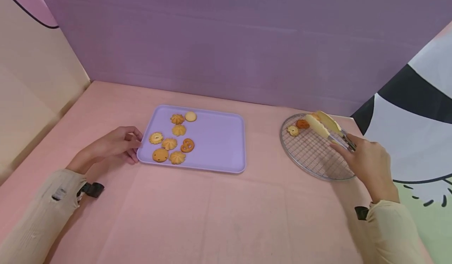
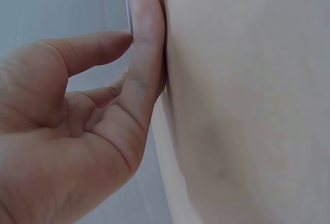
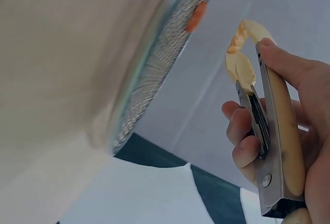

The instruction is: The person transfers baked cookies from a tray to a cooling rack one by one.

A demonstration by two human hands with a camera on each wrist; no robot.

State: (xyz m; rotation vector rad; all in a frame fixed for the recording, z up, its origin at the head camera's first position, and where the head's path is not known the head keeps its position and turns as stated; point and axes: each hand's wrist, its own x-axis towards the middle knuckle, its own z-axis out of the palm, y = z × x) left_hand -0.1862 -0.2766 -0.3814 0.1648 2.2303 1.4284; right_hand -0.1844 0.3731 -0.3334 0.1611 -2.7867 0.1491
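Note:
My right hand (image 1: 372, 164) holds a pair of tongs (image 3: 278, 136) with cream tips and metal handles, over the round wire rack (image 1: 321, 158). Between the tong tips is a golden cookie (image 3: 237, 39), mostly hidden in the head view. A round cookie (image 1: 292, 130) and a reddish-brown cookie (image 1: 302, 124) lie on the rack. At the left, my left hand (image 1: 114, 142) pinches the near-left edge of a lilac tray (image 1: 215, 138), thumb at the rim and a finger under it. Several cookies, among them a pretzel-shaped cookie (image 1: 187, 145), sit on the tray's left half.
A pink cloth (image 1: 226, 217) covers the table. Behind it rises a purple partition (image 1: 212, 52), with a cream panel (image 1: 31, 60) on the left and a black-and-white printed panel (image 1: 399, 138) on the right, close beside the rack.

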